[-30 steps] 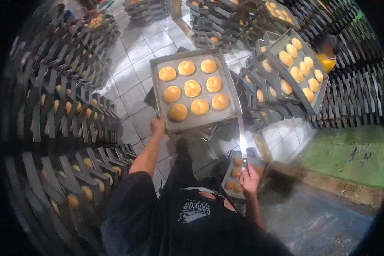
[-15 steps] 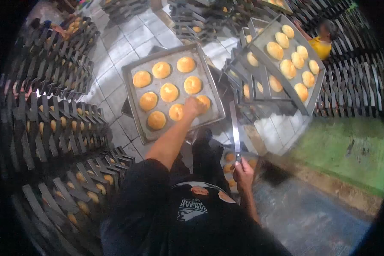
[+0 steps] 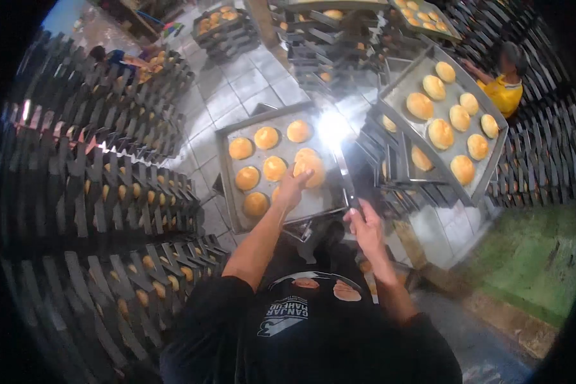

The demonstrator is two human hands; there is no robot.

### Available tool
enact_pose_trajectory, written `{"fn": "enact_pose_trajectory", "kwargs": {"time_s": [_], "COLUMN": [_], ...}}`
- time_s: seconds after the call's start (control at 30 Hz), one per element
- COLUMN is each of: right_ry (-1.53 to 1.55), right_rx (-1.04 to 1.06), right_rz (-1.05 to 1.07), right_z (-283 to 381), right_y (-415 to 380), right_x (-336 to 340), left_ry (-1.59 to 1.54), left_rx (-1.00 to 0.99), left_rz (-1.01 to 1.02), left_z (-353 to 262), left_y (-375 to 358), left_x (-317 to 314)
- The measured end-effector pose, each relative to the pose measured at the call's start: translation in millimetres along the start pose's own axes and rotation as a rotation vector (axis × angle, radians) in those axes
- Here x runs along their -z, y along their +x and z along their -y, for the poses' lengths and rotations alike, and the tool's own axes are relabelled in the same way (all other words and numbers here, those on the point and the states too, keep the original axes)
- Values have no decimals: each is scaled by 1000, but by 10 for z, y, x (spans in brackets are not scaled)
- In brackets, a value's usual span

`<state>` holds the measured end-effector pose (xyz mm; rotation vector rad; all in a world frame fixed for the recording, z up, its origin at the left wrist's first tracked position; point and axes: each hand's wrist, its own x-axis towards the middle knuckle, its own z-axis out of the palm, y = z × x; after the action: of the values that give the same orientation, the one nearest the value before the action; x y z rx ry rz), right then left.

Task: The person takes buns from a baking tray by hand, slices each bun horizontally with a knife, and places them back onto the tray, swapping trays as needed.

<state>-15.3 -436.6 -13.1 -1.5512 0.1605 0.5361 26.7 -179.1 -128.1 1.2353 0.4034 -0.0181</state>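
My left hand (image 3: 291, 191) is closed around a round golden bun (image 3: 312, 170), lifted over the right side of a square metal tray (image 3: 229, 185). Several more buns (image 3: 274, 168) lie on that tray in rows; my hand partly covers one of them. In my right hand (image 3: 367, 225) is a long bread knife (image 3: 350, 196), gripped by its dark handle. Its blade points away from me, just right of the tray and close to the held bun, with bright glare near the tip.
Another tray of buns (image 3: 395, 105) sits tilted on a stack at the right. Tall stacks of dark trays (image 3: 77, 198) with buns rise at the left. A person in yellow (image 3: 504, 96) is at the upper right, another person (image 3: 116, 59) at the upper left. A green surface (image 3: 525, 269) lies lower right.
My left hand has picked up a bun from the tray's near right part and raised it. My right hand has brought the knife up beside the tray. The view has shifted.
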Motion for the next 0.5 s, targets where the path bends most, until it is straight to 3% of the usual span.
{"fn": "enact_pose_trajectory", "kwargs": {"time_s": [0.07, 0.13, 0.2, 0.33, 0.5], "right_ry": [63, -79, -188, -285, -370], "right_rx": [87, 130, 340, 433, 390], "right_rz": [75, 94, 132, 131, 55], "right_z": [88, 331, 407, 657, 747], "right_y": [198, 248, 304, 189, 47], "right_x": [-204, -407, -638, -1058, -1326], "left_ry": [-396, -448, -723, -764, -721], "left_rx": [36, 38, 12, -45, -121], "left_rz": [2, 6, -13, -70, -21], "left_z": [-356, -635, -824, -1103, -1390], "left_y": [7, 23, 62, 147, 158], "left_x": [121, 229, 375, 688, 858]}}
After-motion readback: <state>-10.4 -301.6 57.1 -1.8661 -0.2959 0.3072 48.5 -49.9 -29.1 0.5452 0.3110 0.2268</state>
